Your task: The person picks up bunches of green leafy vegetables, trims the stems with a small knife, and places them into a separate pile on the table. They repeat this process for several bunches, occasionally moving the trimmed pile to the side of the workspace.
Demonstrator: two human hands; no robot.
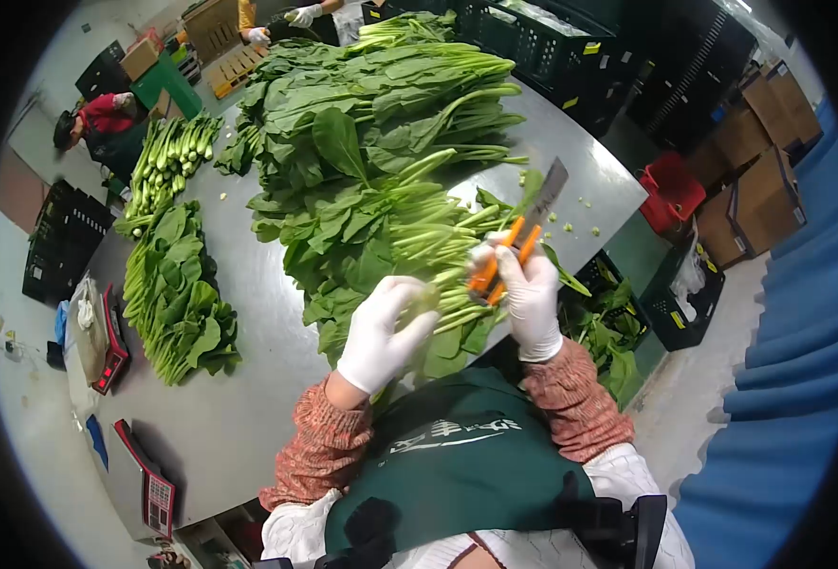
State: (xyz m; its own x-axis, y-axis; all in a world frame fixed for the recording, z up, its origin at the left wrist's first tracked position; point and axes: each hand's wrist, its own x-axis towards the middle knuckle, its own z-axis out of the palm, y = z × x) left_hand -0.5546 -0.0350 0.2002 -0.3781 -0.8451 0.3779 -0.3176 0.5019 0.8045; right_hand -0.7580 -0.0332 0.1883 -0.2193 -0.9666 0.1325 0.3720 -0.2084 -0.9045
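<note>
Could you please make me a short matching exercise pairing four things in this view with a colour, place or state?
Things:
1. Right hand
2. Apron
3. Curtain
4. Red basket

Descriptions:
A. Blue, hanging at the far right of the picture
B. Beyond the right edge of the metal table
C. Dark green, with white lettering
D. White-gloved, gripping an orange-handled knife

Right pairs: 1-D, 2-C, 3-A, 4-B.
</note>
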